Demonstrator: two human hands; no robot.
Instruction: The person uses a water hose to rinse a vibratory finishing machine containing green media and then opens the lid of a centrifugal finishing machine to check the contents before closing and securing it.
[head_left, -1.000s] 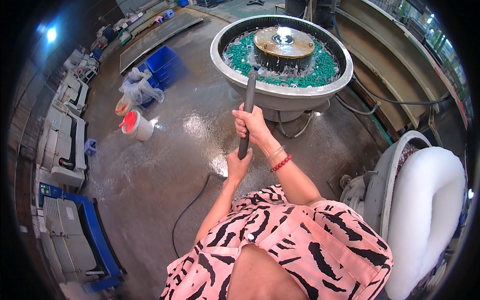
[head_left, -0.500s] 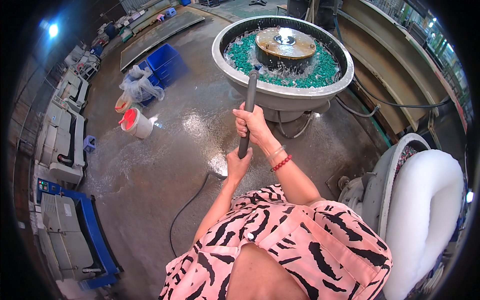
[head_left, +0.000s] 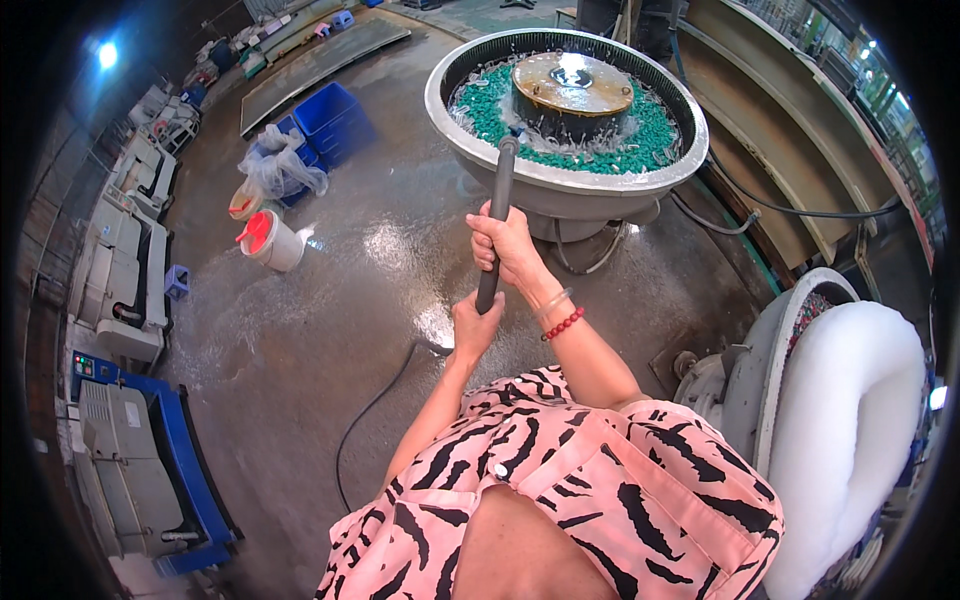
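Both hands grip a thick dark hose wand [head_left: 502,182]. My right hand [head_left: 504,245] is wrapped round its middle, with a clear bangle and a red bead bracelet on that wrist. Lower down, my left hand [head_left: 476,325] holds the wand's near end. The wand's tip reaches the near rim of a large round tumbling bowl [head_left: 600,183]. Green chips [head_left: 560,156] and clear pieces, with splashing water among them, fill the ring-shaped channel. A round metal lid [head_left: 545,80] tops the bowl's centre column. Behind my left hand a thin black hose [head_left: 372,408] trails over the floor.
Blue crates [head_left: 333,120], a plastic bag [head_left: 280,165] and a white bucket [head_left: 285,250] with something red in it stand on the wet floor. Machines [head_left: 125,290] line the left. At right are a second bowl [head_left: 770,380] with a puffy white ring [head_left: 850,400], and tiered troughs [head_left: 760,120].
The wand and both hands keep almost the same place. Water splashes around the bowl's centre have changed, and the view has shifted slightly.
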